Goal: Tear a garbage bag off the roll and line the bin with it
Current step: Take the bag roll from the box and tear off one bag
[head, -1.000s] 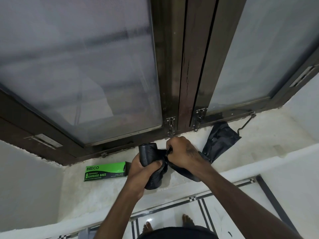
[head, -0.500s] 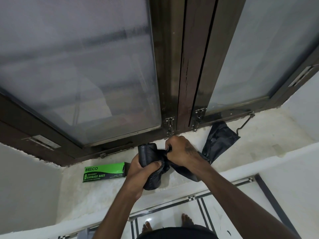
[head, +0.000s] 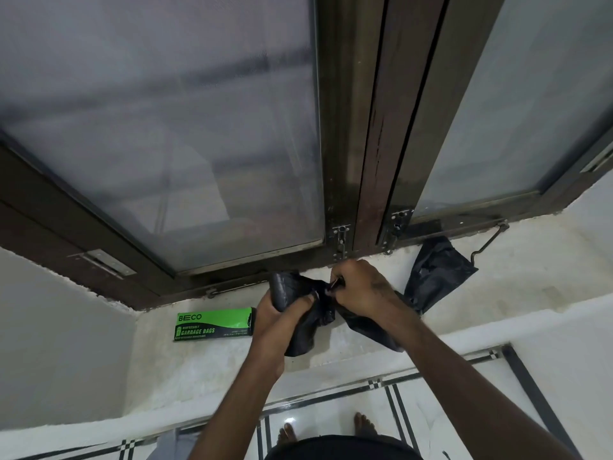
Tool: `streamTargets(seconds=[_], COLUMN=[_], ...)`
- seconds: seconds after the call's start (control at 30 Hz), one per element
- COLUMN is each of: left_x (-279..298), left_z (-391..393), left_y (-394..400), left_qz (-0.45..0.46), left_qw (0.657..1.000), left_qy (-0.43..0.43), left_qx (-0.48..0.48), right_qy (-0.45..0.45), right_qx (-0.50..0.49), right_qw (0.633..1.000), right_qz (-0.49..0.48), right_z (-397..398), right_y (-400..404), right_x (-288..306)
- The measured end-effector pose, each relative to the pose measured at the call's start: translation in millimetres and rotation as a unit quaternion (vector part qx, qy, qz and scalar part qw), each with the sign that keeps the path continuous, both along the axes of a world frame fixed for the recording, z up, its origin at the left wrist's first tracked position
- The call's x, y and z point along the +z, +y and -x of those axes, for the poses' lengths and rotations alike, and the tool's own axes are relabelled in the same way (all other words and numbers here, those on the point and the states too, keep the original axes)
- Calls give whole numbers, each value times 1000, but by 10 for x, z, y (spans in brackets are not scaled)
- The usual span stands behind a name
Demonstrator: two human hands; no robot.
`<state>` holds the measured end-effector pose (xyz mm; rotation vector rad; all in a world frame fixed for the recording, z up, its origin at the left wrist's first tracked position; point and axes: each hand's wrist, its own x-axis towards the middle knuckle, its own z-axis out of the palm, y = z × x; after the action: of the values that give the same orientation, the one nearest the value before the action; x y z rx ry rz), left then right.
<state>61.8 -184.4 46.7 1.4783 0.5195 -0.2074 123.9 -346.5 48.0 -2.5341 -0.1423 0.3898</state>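
My left hand (head: pixel 282 317) grips the black roll of garbage bags (head: pixel 288 288), held over the stone window sill (head: pixel 517 293). My right hand (head: pixel 361 288) pinches the black garbage bag (head: pixel 434 273) right beside the roll. The loose bag runs under my right wrist and spreads out on the sill to the right. A fold of black plastic hangs below my left hand. No bin is in view.
A green and black garbage bag box (head: pixel 214 324) lies on the sill to the left of my hands. Behind stands a dark-framed window with frosted glass (head: pixel 166 127), latches and a metal stay hook (head: pixel 487 242). Below is a tiled floor (head: pixel 331 413) and my bare feet.
Both hands stay together at the roll; the hands and roll have barely shifted. The loose bag on the right lies much as before.
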Motion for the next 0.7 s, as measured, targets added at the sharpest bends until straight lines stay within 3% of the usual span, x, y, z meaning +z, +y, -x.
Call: streamTargets(seconds=[0.2, 0.43, 0.57, 0.7], left_x=[-42, -6, -9, 2], left_z=[-5, 10, 8, 25], left_y=[162, 233, 209, 125], left_qz=[-95, -128, -165, -181], left_qw=[995, 991, 985, 981], left_qy=[5, -10, -26, -42], left_qx=[18, -23, -40, -52], right_qy=[114, 203, 205, 116], right_qx=[79, 77, 59, 28], right_qw=[978, 924, 923, 968], right_qz=[-158, -314, -322, -219], right_z=[-18, 92, 112, 65], right_y=[-300, -405, -361, -287], right_x=[85, 172, 203, 82])
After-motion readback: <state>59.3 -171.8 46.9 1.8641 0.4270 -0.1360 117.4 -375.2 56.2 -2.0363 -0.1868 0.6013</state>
